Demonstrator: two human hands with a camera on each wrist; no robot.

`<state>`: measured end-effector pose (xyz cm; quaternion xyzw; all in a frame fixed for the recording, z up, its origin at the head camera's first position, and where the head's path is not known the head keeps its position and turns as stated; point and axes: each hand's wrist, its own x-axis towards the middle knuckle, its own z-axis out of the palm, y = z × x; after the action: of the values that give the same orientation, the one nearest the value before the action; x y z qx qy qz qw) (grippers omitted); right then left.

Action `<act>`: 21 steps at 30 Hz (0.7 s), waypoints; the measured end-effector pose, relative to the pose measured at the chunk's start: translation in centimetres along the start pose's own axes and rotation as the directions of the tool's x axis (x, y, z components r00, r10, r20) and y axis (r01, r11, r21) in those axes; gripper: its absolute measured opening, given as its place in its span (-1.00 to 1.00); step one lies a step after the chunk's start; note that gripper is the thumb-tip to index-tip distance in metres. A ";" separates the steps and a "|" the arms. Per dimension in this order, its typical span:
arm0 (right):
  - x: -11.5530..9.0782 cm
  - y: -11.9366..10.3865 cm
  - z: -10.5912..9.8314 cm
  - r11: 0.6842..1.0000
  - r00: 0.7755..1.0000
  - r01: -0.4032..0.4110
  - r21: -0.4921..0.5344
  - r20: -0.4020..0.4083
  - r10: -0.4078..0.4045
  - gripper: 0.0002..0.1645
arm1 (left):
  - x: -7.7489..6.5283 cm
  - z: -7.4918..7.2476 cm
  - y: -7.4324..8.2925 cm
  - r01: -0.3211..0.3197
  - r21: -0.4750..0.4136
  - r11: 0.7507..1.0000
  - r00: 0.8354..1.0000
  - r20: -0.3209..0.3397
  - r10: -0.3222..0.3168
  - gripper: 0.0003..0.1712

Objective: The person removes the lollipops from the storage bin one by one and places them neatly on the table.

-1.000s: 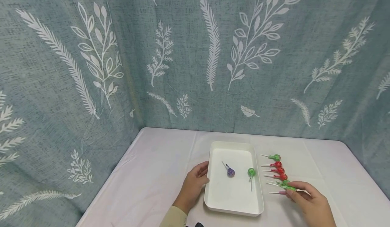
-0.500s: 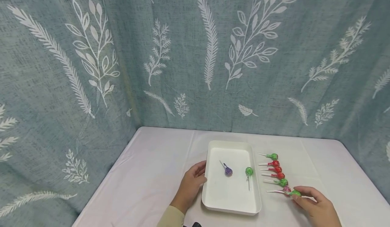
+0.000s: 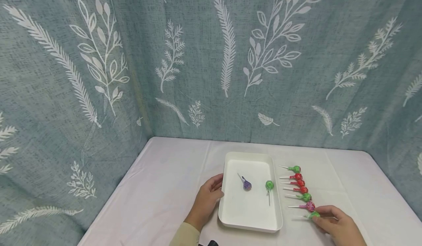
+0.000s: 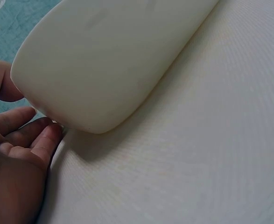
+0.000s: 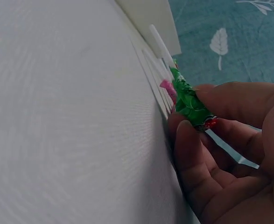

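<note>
My right hand [image 3: 339, 224] pinches the wrapped head of a green lollipop [image 3: 314, 215] between thumb and fingertips. Its white stick points left, towards the tray, and shows clearly in the right wrist view. Just beyond it lies a pink lollipop [image 3: 308, 206], the nearest of a column with another green lollipop [image 3: 306, 197], several red lollipops [image 3: 300, 183] and a green one [image 3: 296, 169] at the far end. My left hand [image 3: 206, 198] holds the left side of a white tray [image 3: 250, 224]; in the left wrist view its thumb and curled fingers meet the tray's wall.
Inside the tray lie a purple lollipop [image 3: 247, 185] and a green lollipop [image 3: 269, 186], apart from each other. A white cloth covers the table [image 3: 178, 165]. Behind it hangs a blue-green curtain [image 3: 197, 55] with white leaf prints. A small dark object [image 3: 213, 243] shows at the bottom edge.
My right hand has carried the green lollipop from over the column towards me, past the pink lollipop, which is now uncovered. The left hand stays at the tray.
</note>
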<state>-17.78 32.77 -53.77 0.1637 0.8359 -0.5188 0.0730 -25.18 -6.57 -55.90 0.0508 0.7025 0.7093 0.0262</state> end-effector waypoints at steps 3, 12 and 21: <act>0.0 0.0 0.2 0.999 1.000 0.008 -0.039 -0.010 -0.008 -0.39 | 0.0 0.0 0.0 0.000 -0.003 1.000 1.000 0.003 0.000 -0.21; 0.0 0.1 0.4 0.997 1.000 0.013 -0.082 -0.014 -0.014 -0.38 | -0.1 0.0 0.0 -0.001 0.006 1.000 1.000 -0.007 0.001 -0.22; -0.2 -0.2 0.3 0.996 1.000 -0.002 -0.093 0.002 0.002 -0.36 | -0.1 0.0 0.1 -0.006 -0.003 1.000 1.000 -0.005 0.006 -0.23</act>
<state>-17.70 32.37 -53.74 0.1605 0.8589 -0.4793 0.0821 -25.04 -6.61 -55.84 0.0511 0.7012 0.7108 0.0223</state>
